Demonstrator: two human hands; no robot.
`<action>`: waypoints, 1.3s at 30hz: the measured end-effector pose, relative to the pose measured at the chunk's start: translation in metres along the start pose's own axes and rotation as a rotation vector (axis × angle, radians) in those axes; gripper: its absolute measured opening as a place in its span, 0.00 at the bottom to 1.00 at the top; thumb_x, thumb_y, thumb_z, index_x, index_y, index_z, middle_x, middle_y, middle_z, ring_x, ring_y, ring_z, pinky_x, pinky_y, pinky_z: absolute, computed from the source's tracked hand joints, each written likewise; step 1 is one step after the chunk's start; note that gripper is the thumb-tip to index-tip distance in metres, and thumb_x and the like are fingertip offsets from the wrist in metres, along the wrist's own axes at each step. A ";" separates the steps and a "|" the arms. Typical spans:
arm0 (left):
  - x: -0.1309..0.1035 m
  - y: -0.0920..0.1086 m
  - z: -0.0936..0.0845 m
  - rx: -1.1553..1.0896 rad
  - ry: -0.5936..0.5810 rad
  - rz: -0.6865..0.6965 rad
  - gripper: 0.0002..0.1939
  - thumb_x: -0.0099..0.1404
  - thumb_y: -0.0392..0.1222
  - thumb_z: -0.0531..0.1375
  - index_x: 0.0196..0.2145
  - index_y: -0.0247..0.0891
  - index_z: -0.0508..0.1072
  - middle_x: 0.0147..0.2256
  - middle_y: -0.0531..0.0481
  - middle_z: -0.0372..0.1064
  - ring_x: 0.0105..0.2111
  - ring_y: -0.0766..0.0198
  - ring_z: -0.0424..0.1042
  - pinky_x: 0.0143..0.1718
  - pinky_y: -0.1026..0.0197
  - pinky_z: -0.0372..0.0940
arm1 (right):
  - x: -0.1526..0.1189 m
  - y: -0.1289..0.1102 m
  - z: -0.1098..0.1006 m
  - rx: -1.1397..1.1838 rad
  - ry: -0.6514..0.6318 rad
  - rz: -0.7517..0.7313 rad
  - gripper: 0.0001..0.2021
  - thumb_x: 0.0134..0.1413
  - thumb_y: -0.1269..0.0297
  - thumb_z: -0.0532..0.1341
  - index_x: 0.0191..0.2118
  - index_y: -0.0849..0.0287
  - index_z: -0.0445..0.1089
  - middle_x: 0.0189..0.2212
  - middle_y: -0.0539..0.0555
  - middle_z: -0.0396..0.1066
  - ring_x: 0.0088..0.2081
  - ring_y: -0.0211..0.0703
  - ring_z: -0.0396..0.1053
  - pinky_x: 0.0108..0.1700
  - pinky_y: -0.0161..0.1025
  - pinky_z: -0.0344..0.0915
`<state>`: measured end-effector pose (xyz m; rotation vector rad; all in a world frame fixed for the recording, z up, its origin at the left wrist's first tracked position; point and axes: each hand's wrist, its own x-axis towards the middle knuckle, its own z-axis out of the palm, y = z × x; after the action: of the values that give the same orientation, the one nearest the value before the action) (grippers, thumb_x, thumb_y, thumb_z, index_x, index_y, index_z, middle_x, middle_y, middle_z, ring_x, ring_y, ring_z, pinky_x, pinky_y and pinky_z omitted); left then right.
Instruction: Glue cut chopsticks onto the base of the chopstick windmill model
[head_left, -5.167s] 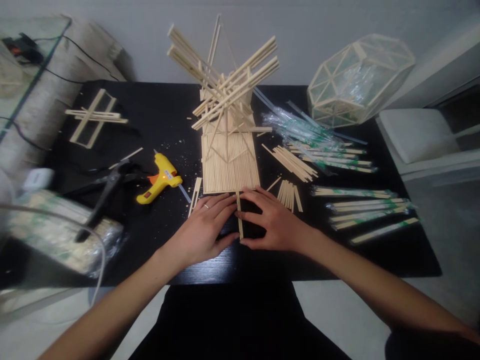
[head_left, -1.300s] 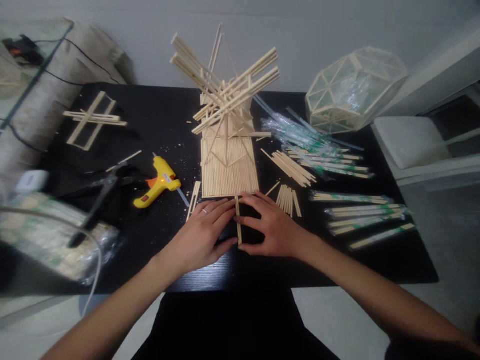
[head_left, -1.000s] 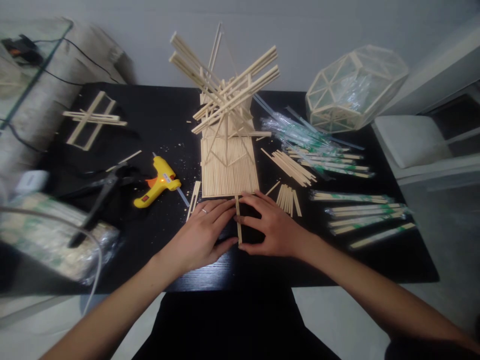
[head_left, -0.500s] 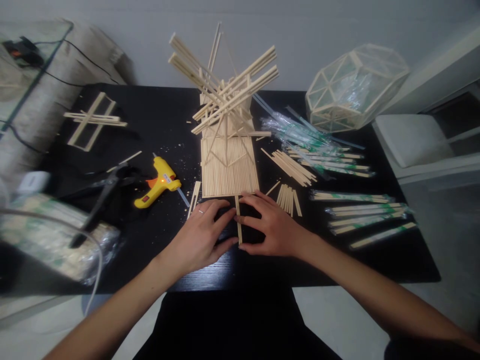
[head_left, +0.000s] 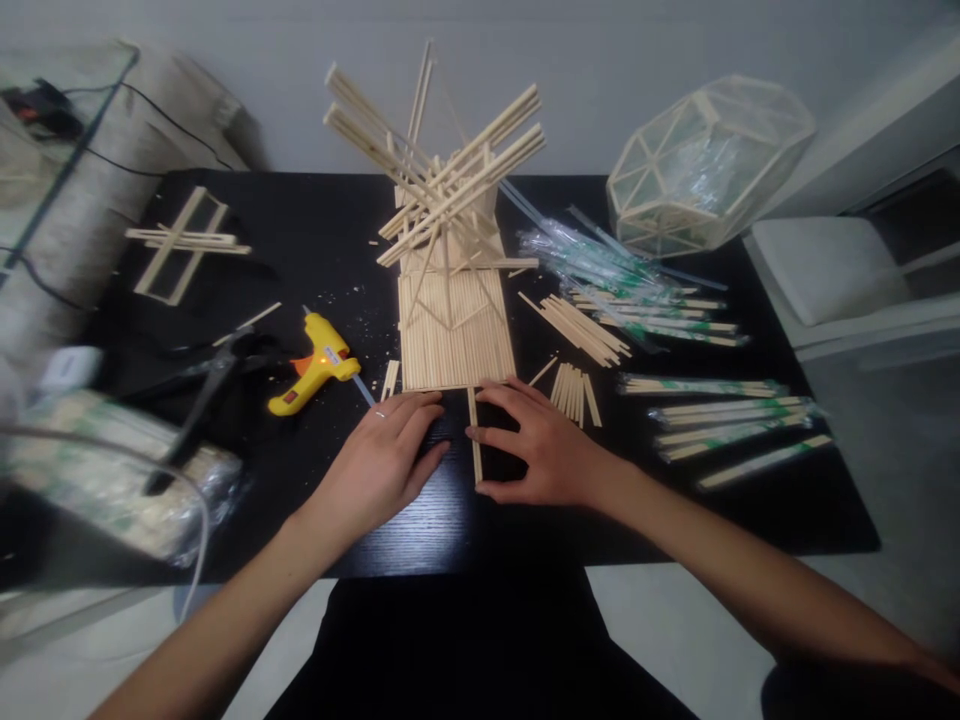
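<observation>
A narrow pair of joined wooden sticks [head_left: 475, 440] lies on the black table, pointing toward me from the front edge of a slatted wooden base [head_left: 456, 345]. My right hand [head_left: 536, 440] rests along its right side, fingers spread and fingertips touching it. To its left, my left hand [head_left: 390, 445] lies on the table with thumb and fingers apart, holding nothing, near the base's front left corner. A windmill-like stick structure [head_left: 446, 205] with long crossed blades stands on the base. A few short sticks [head_left: 390, 380] lie just beyond my left hand.
A yellow glue gun [head_left: 322, 362], black pliers [head_left: 214, 385] and a small stick frame [head_left: 184, 243] are on the left. Loose sticks [head_left: 577, 330], wrapped stick bundles [head_left: 735, 425] and a faceted stick frame [head_left: 705, 170] are on the right. A wrapped pack [head_left: 112, 470] sits front left.
My left hand has moved left, away from the narrow stick piece. My right hand stays beside it. The whole view has shifted slightly.
</observation>
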<state>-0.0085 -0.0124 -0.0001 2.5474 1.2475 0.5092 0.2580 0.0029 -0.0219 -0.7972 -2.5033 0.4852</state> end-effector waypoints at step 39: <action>0.009 0.015 0.008 0.018 -0.020 0.023 0.19 0.74 0.36 0.56 0.59 0.29 0.70 0.59 0.30 0.70 0.60 0.41 0.70 0.60 0.36 0.69 | 0.000 -0.001 0.001 -0.011 -0.020 0.017 0.25 0.58 0.49 0.70 0.56 0.59 0.77 0.62 0.67 0.68 0.70 0.62 0.62 0.71 0.66 0.57</action>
<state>0.0107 -0.0143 -0.0003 2.5777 1.2230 0.4779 0.2570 0.0024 -0.0224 -0.8218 -2.5219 0.4883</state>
